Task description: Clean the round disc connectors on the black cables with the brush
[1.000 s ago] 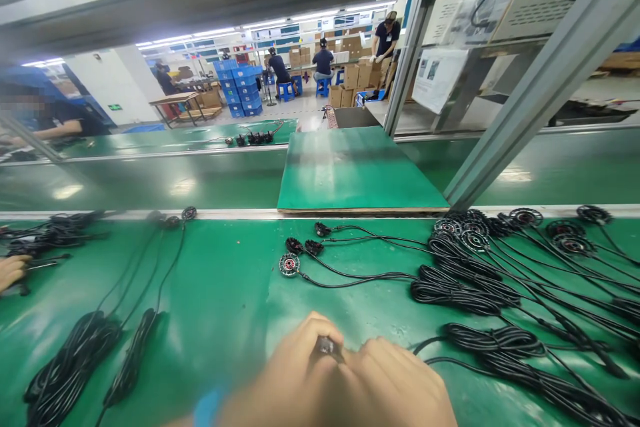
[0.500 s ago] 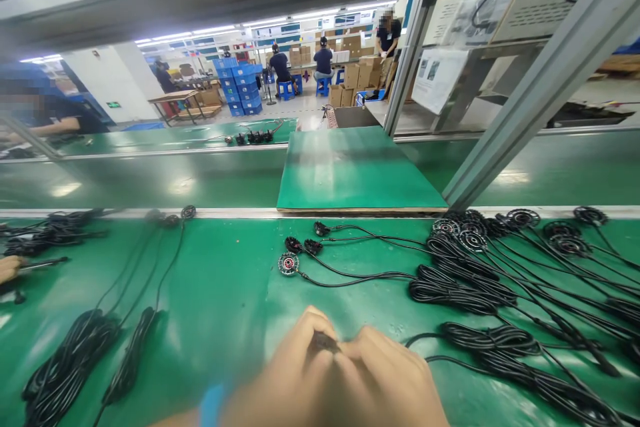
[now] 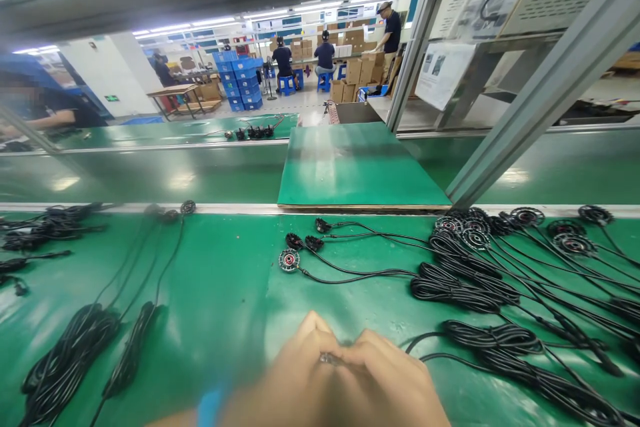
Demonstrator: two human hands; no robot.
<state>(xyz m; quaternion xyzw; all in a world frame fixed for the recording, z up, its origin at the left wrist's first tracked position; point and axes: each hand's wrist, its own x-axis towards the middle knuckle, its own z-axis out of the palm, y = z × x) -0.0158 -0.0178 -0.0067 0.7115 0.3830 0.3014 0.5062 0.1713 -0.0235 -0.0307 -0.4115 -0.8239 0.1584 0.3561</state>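
Background: workshop w/ seated co-workers [image 3: 325, 57], a stack of blue crates [image 3: 237, 83] and cartons [image 3: 354, 73], all beyond a metal frame upright [image 3: 530, 90]. Nearer, a green tabletop [image 3: 215, 300] runs L to R, w/ a raised green board [image 3: 345, 173] at its far side, approx. mid-scene.

Both hands are together at the near edge, centre. L hand [image 3: 307, 360], blue band [image 3: 210, 407] on its wrist, has fingers bent round a small dark piece [image 3: 329, 358]; R hand [image 3: 383, 367] is curled in from the right and looks closed on the piece's right end. So the piece sits betw. the two, touching both, neither hand clearly nearer. Long axis: can't tell, too little shows.

Other parts: red-centred disc [image 3: 289, 260] lies far & slightly left of the hands, apart from them, its lead running right to a coiled cable [image 3: 463, 288]. Another coil [image 3: 493, 337] is right of R hand, w/ a loose lead [image 3: 425, 337] passing just beside it; whether that lead joins the held piece is hidden. More cables [image 3: 75, 353] lie well left.

Fingertips mostly hidden behind knuckles; wrists blurred, forearms cut off at bottom.
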